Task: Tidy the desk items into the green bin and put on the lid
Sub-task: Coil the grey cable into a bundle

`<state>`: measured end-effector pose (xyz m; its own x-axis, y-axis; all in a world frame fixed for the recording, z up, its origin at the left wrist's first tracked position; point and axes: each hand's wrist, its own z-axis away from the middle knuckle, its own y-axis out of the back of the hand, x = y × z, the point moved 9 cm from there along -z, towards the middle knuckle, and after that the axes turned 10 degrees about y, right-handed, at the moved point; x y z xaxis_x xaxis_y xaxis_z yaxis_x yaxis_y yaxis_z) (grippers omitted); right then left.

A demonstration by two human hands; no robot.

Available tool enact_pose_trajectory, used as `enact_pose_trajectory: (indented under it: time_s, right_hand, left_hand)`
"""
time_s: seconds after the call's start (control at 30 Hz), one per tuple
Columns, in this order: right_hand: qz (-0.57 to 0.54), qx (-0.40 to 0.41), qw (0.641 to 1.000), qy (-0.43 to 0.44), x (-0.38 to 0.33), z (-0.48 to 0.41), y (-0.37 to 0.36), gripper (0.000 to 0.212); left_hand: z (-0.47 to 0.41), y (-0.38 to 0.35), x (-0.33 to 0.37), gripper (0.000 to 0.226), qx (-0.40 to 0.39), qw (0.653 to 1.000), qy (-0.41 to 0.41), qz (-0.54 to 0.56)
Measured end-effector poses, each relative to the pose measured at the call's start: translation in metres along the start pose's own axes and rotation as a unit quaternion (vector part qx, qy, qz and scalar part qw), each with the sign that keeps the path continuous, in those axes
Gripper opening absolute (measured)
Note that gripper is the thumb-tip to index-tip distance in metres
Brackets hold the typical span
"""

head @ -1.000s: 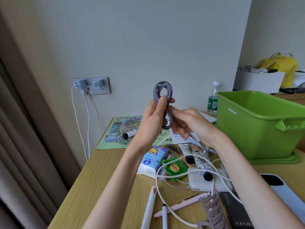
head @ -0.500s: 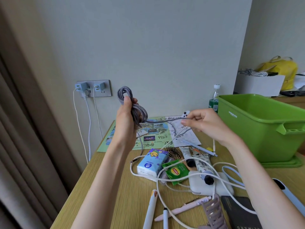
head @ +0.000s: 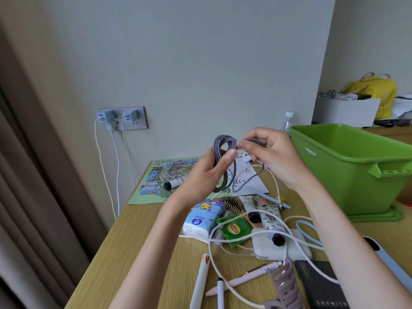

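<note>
My left hand holds a coiled grey braided cable above the desk, thumb pressed on the loops. My right hand pinches the cable's loose end beside the coil, and the free tail hangs in a loop below. The green bin stands open at the right, sitting on its green lid. On the desk below lie a tissue pack, a green tea sachet, a white power bank, tubes, a hairbrush, pens, a hair claw and a white cable.
A green map sheet with a small tube lies at the desk's back. Wall sockets carry chargers with white leads hanging down. A water bottle stands behind the bin. A black notebook lies front right. A curtain hangs at the left.
My hands came back together: the left hand moved right with the coil, and the right hand brought the cable's end in from its stretched position to the coil.
</note>
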<state>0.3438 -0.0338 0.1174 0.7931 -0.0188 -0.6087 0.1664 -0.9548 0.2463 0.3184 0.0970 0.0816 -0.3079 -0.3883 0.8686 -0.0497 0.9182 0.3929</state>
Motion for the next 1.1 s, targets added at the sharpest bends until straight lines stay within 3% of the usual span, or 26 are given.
enact_pose_trajectory:
  time_s: [0.17, 0.3, 0.37, 0.5, 0.63, 0.87, 1.1]
  right_hand:
    - [0.021, -0.004, 1.0, 0.02, -0.006, -0.002, -0.007, 0.017]
    - [0.007, 0.04, 0.999, 0.003, 0.001, 0.0, 0.003, 0.019]
    - [-0.007, 0.059, 0.998, -0.013, 0.008, 0.002, 0.009, 0.02]
    - [-0.014, 0.035, 0.998, -0.043, 0.022, 0.008, 0.007, 0.043]
    - [0.035, 0.008, 0.999, -0.03, 0.024, 0.008, -0.001, 0.04]
    - [0.068, 0.005, 0.998, 0.018, 0.01, 0.006, -0.032, 0.046]
    - [-0.009, 0.006, 1.0, -0.009, 0.01, 0.006, -0.052, 0.052]
  left_hand:
    - [0.007, -0.025, -0.002, 0.025, -0.091, 0.993, 0.015, -0.07]
    - [0.005, -0.023, -0.01, 0.027, -0.107, 0.991, 0.084, 0.018]
    - [0.005, -0.014, -0.007, 0.029, -0.084, 0.991, 0.088, 0.059]
    - [0.002, 0.011, -0.006, 0.03, -0.002, 0.986, 0.088, 0.138]
    - [0.0, 0.029, -0.007, 0.029, 0.06, 0.973, 0.076, 0.209]
    - [0.003, 0.02, 0.005, 0.039, 0.053, 0.97, 0.042, 0.232]
    - [0.006, 0.016, 0.011, 0.028, 0.051, 0.97, 0.028, 0.238]
